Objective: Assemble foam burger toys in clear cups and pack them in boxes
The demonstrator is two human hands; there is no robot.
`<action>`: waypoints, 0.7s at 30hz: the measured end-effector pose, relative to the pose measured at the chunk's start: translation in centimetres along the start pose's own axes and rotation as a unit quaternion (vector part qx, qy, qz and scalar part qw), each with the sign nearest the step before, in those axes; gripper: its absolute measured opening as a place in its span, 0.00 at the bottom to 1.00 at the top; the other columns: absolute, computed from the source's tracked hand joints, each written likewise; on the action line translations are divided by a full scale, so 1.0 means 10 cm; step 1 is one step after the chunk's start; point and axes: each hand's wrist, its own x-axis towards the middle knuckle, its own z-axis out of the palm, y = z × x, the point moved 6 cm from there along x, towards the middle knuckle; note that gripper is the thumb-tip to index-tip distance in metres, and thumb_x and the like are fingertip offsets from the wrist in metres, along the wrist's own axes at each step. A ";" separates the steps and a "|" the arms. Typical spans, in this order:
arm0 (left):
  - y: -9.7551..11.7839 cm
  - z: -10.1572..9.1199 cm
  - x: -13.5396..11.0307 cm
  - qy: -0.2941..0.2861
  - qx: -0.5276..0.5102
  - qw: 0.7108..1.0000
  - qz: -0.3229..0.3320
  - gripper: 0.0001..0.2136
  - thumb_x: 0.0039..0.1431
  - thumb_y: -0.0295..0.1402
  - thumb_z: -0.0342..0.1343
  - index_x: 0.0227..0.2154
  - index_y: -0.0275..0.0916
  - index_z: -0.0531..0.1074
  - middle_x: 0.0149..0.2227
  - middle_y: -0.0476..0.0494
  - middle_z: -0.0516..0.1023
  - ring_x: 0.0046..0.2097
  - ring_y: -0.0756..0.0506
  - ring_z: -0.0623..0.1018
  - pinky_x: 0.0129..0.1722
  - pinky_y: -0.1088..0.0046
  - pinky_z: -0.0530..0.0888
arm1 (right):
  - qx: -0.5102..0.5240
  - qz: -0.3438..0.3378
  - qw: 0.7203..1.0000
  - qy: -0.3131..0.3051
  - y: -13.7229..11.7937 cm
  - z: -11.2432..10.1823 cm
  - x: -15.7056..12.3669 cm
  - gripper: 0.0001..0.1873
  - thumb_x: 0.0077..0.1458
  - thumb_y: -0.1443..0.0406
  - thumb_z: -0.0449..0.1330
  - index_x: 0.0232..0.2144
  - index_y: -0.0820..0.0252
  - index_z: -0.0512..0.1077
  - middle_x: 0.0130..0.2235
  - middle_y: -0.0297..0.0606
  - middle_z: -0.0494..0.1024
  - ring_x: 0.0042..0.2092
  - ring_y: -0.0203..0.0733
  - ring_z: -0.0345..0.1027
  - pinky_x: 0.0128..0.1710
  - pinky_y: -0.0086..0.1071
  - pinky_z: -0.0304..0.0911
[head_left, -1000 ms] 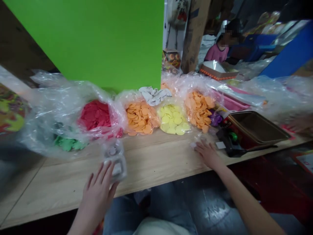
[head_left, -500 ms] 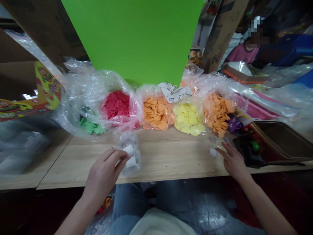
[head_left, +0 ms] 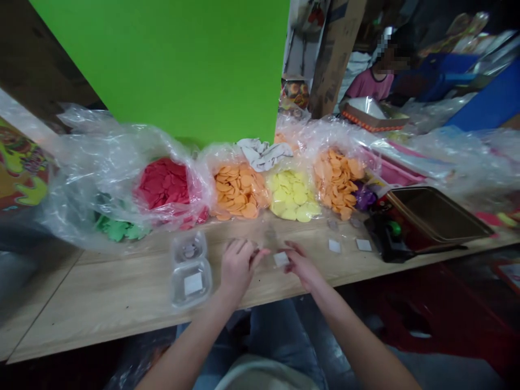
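Note:
In front of me over the wooden table point(head_left: 122, 292), my right hand point(head_left: 303, 266) pinches a small clear plastic container with a white square point(head_left: 281, 259) showing in it. My left hand point(head_left: 239, 265) is at the container's left side, fingers curled in at its blurred, see-through edge. To the left of that hand a clear clamshell container point(head_left: 177, 292) lies opened out, with a white square point(head_left: 193, 284) in its near half. Two more white squares, a left one point(head_left: 334, 246) and a right one point(head_left: 363, 245), lie to the right in clear plastic that is hard to make out.
Behind are plastic bags of green pieces point(head_left: 122, 230), red discs point(head_left: 164, 184), orange discs point(head_left: 238, 189), yellow discs point(head_left: 294, 195) and more orange pieces point(head_left: 337, 181). A white cloth point(head_left: 262, 154) lies among them. A brown-rimmed tray point(head_left: 442, 214) stands right; a person point(head_left: 371, 84) sits beyond.
My left hand has left the clamshell on the left and come inward. My right hand has drawn in from the right with a container. The view has turned right.

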 end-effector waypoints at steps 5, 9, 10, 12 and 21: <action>0.11 0.51 -0.26 -0.146 0.068 0.982 0.095 0.07 0.59 0.35 0.50 0.28 0.40 0.70 0.28 0.47 0.72 0.35 0.47 0.71 0.44 0.66 0.63 | -0.475 -0.179 0.836 0.209 -0.29 -0.56 -0.16 0.32 0.54 0.58 0.50 0.57 0.71 0.55 0.45 0.55 0.70 0.45 0.54 0.66 0.44 0.47 0.61; 0.51 0.86 -0.31 -0.212 0.029 0.971 0.102 0.15 0.56 0.41 0.52 0.44 0.41 0.68 0.39 0.44 0.74 0.43 0.45 0.72 0.54 0.59 0.58 | -0.658 -0.280 0.663 0.220 -0.40 -0.61 -0.27 0.27 0.57 0.58 0.49 0.58 0.60 0.56 0.58 0.51 0.59 0.60 0.60 0.47 0.54 0.53 0.48; 0.59 0.83 -0.30 -0.214 0.020 0.972 0.099 0.19 0.55 0.43 0.53 0.48 0.40 0.65 0.43 0.42 0.73 0.46 0.44 0.71 0.56 0.59 0.57 | -0.682 -0.294 0.639 0.198 -0.38 -0.62 -0.26 0.24 0.58 0.59 0.48 0.55 0.56 0.60 0.59 0.47 0.59 0.61 0.59 0.43 0.55 0.55 0.45; 0.58 0.59 -0.31 -0.198 0.018 0.977 0.079 0.22 0.56 0.41 0.51 0.53 0.40 0.61 0.51 0.41 0.69 0.53 0.43 0.67 0.57 0.60 0.55 | -0.710 -0.304 0.611 0.172 -0.36 -0.70 -0.23 0.20 0.59 0.59 0.47 0.51 0.55 0.65 0.58 0.45 0.61 0.63 0.58 0.39 0.56 0.57 0.39; -0.67 -1.02 -1.07 -0.170 0.141 0.970 -0.097 0.11 0.60 0.29 0.46 0.43 0.43 0.69 0.42 0.45 0.77 0.45 0.45 0.74 0.55 0.59 0.60 | -0.409 -0.375 0.831 -0.035 -0.53 0.45 -0.32 0.14 0.57 0.62 0.47 0.39 0.58 0.71 0.40 0.44 0.74 0.45 0.45 0.66 0.46 0.41 0.61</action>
